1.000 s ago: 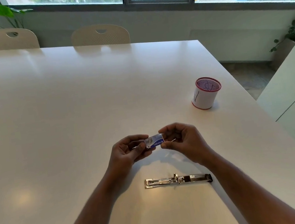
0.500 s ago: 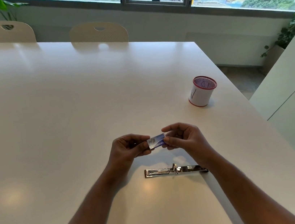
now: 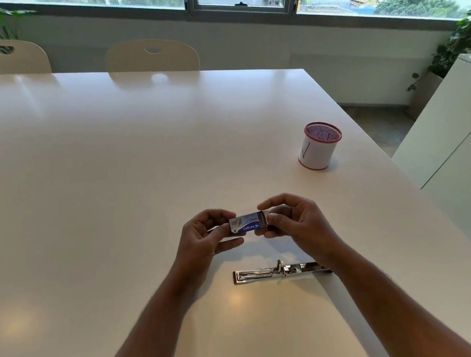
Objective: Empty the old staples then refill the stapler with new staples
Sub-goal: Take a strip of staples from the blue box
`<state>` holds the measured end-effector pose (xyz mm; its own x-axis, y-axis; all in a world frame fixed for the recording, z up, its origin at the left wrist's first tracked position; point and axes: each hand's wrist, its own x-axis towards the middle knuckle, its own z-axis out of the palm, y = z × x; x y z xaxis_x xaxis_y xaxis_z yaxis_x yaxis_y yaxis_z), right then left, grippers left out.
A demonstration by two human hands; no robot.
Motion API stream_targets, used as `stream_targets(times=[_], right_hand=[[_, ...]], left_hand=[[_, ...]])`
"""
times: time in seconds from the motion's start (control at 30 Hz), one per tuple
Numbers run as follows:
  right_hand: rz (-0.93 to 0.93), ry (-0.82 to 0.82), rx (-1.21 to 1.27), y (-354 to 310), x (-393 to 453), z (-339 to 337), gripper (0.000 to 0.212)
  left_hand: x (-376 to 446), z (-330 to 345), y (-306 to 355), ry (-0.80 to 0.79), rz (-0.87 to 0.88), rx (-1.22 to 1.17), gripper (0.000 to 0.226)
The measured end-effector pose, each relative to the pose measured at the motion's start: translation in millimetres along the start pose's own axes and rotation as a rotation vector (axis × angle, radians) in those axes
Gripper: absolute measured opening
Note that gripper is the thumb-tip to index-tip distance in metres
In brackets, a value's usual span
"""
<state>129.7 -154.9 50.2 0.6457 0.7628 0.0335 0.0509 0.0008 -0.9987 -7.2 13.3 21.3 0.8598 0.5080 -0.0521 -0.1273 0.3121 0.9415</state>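
Observation:
A small blue and white staple box [image 3: 248, 222] is held level above the white table [image 3: 109, 196], between both hands. My left hand [image 3: 206, 237] pinches its left end. My right hand [image 3: 291, 219] grips its right end, where a pale inner edge shows. Below the hands, a metal stapler [image 3: 277, 272] lies flat on the table, opened out long, its right end hidden behind my right forearm. Neither hand touches it.
A white mesh cup with a pink rim [image 3: 319, 145] stands at the right, near the table's edge. Two cream chairs [image 3: 150, 57] are at the far side. A white cabinet [image 3: 468, 160] stands to the right, beyond the table.
The box has been turned flatter between my hands, with its printed side facing up. The view has shifted slightly; the stapler has stayed in place.

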Motion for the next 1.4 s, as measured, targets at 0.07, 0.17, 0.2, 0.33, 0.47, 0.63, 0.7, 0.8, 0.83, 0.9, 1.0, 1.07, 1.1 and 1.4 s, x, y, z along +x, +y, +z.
stream_targets(times=[0.07, 0.17, 0.2, 0.33, 0.47, 0.63, 0.7, 0.8, 0.83, 0.9, 1.0, 1.07, 1.1, 1.4], right_hand=[[0.008, 0.008, 0.000, 0.2, 1.2, 0.7, 0.017], [0.007, -0.005, -0.013, 0.2, 2.2, 2.2, 0.013], [0.000, -0.010, -0.030, 0.1, 2.2, 3.1, 0.012], [-0.044, 0.070, -0.172, 4.2, 3.8, 6.2, 0.019], [-0.079, 0.177, -0.292, 9.1, 6.2, 4.0, 0.018], [-0.200, 0.272, -0.537, 8.6, 4.2, 6.6, 0.015], [-0.246, 0.279, -0.581, 9.2, 4.1, 7.7, 0.015], [-0.280, 0.276, -0.621, 8.2, 3.4, 9.0, 0.013], [-0.284, 0.270, -0.633, 7.4, 2.7, 9.2, 0.012], [-0.288, 0.259, -0.665, 6.0, 1.5, 9.6, 0.006], [-0.290, 0.278, -0.710, 5.0, 1.6, 10.5, 0.010], [-0.275, 0.293, -0.735, 3.6, 2.3, 10.8, 0.013], [-0.259, 0.296, -0.743, 3.1, 2.9, 11.0, 0.015], [-0.068, 0.241, -0.620, 4.9, 10.3, 9.7, 0.013]], left_hand=[[0.4, -1.7, 0.6, -0.007, -0.028, -0.020, 0.020], [0.0, -1.3, 2.6, -0.025, -0.035, -0.043, 0.014], [-0.5, -0.8, 3.0, -0.024, -0.019, -0.029, 0.018], [0.9, -1.3, -0.1, -0.021, 0.023, 0.003, 0.029], [1.8, -2.1, -1.1, -0.022, 0.031, -0.024, 0.029], [2.3, -0.3, -1.4, -0.010, 0.040, -0.043, 0.029], [2.2, -0.4, -1.5, -0.004, 0.042, -0.046, 0.030], [2.8, -1.3, -2.4, 0.004, 0.038, -0.047, 0.031], [3.0, -1.5, -2.4, 0.006, 0.038, -0.047, 0.030], [3.2, -1.6, -2.7, 0.011, 0.039, -0.047, 0.029], [3.1, -2.0, -2.8, 0.017, 0.047, -0.030, 0.029], [2.9, -1.6, -2.7, 0.016, 0.051, -0.029, 0.029], [2.8, -1.5, -2.7, 0.015, 0.053, -0.028, 0.028], [2.4, -2.4, -3.4, -0.008, 0.065, 0.015, 0.032]])
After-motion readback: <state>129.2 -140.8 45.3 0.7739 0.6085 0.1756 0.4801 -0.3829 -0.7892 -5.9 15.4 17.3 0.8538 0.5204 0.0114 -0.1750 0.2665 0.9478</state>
